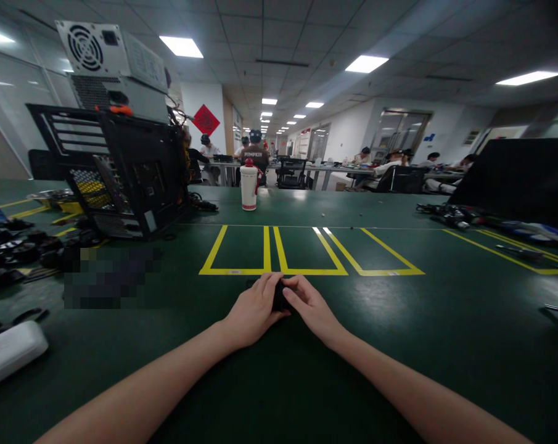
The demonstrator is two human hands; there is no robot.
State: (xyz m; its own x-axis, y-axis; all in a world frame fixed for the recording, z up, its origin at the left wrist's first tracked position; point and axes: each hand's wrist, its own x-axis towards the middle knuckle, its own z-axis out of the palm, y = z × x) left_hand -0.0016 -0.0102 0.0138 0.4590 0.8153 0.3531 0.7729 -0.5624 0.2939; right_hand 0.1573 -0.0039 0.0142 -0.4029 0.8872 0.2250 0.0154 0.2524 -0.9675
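Small black object (pixel 279 300), mostly covered by fingers; its kind cannot be made out. It sits between the two hands at the middle of the near side of the table (pixel 399 364), just short of the yellow tape outlines. Whether it touches the tabletop, cannot tell.

Left hand (pixel 254 310): fingers curved over the object from the left, thumb low along the near side; gripping it. Right hand (pixel 310 306): fingers bent, thumb and fingertips pinching the object from the right. The hands meet closely around it.

Just beyond: three tape outlines (pixel 312 272) side by side on the green surface, open at the far end. Past these, a white cup (pixel 249 192) with red lid, upright.

Left: black PC case (pixel 140 176) standing, two power supplies (pixel 144 61) stacked on top, an orange item (pixel 120 110) at the lower one's edge. Cables (pixel 201 202) beside the case. Nearer, a spread of black parts (pixel 22 246), a pixelated patch, and a white case (pixel 13 354) at the frame edge.

Right: large black panel (pixel 519 179), loose tools (pixel 519 251) near more tape.

Far off: people at other tables, one in a brown "PUMPKIN" shirt (pixel 254 157); black chair (pixel 291 174); red diamond sign (pixel 205 119) on a pillar.
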